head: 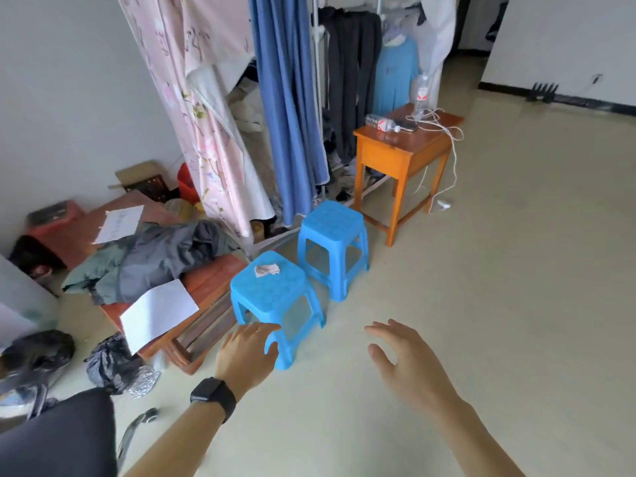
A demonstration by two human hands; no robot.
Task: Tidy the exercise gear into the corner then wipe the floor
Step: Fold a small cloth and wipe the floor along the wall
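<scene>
The left hand [246, 356] curls at the near blue stool's [268, 294] near corner, grip unconfirmed, while the spread, empty right hand [409, 366] hovers farther right.

Left hand [247, 352] at near stool [272, 294] front leg, grip unclear. Right hand [406, 359] spread, fingers apart, above floor [481, 270]. Crumpled tissue [266, 270] on that stool; second stool [332, 225] just beyond; table [423, 141] farther right.

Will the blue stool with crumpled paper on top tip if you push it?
The stool probably slides: thin plastic looks light, the floor smooth. Its four splayed legs should resist tipping. The crumpled paper might fall off.
</scene>
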